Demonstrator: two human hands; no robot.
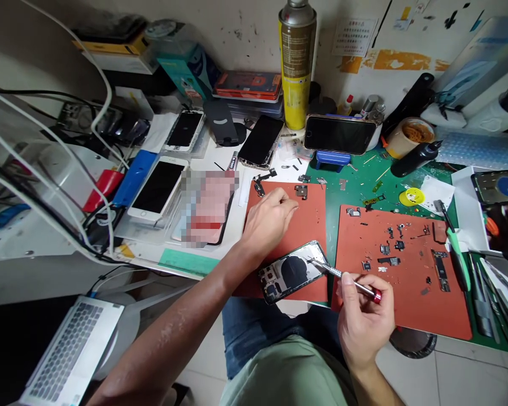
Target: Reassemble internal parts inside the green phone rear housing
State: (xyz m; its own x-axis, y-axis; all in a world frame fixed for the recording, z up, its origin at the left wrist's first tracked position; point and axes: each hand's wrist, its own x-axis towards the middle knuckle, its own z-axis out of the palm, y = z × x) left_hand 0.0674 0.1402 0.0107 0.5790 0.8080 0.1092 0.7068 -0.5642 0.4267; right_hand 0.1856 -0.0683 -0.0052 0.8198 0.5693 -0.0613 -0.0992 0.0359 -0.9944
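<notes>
Green shirt (pixel 288 372), below black-rimmed phone housing (pixel 294 272). Right hand (pixel 365 314): fingers gripping silver, red-ended screwdriver (pixel 334 271); likely interior work, needing steadiness. Left hand (pixel 271 219), beyond housing: bunched, contents unclear.

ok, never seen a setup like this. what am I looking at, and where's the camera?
There is no robot here: a person works with two bare hands, and this single picture comes from a camera worn on the head, looking forward and down.

The right hand holds a slim metal tool with a red end. Its tip points into an opened phone shell on the left red mat. The left hand is over that mat, beyond the shell; whether its fingers hold anything is unclear.

The right red mat carries small loose parts, including a long dark board. Behind are a yellow spray can and a phone on a blue stand.
</notes>
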